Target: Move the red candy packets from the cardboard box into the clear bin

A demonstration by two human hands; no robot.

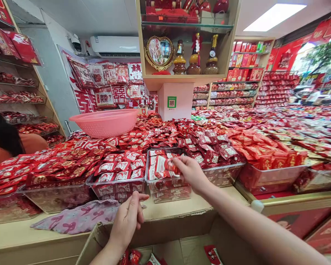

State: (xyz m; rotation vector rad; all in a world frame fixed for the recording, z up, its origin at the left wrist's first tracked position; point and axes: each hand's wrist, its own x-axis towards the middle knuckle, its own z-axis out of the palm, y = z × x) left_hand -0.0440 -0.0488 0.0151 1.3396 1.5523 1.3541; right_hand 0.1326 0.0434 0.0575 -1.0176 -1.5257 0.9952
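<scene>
My right hand (191, 172) reaches over a clear plastic bin (169, 191) in the middle of the display. Its fingers are closed on small red packets (171, 165), slightly blurred, above the red-and-white packets (158, 166) in that bin. My left hand (129, 215) hovers over the near rim of a cardboard box (154, 233), thumb stretched and fingers loosely bent, with nothing visible in it. Down in the box lie a few red packets (213, 254), partly hidden by my left forearm.
Neighbouring clear bins (116, 184) hold heaped red packets. A pink plastic basket (105, 123) rests on the heap behind. A patterned cloth (79, 217) lies on the counter at left. A shelf cabinet (187, 77) rises centrally. Another person's dark hair (2, 129) shows far left.
</scene>
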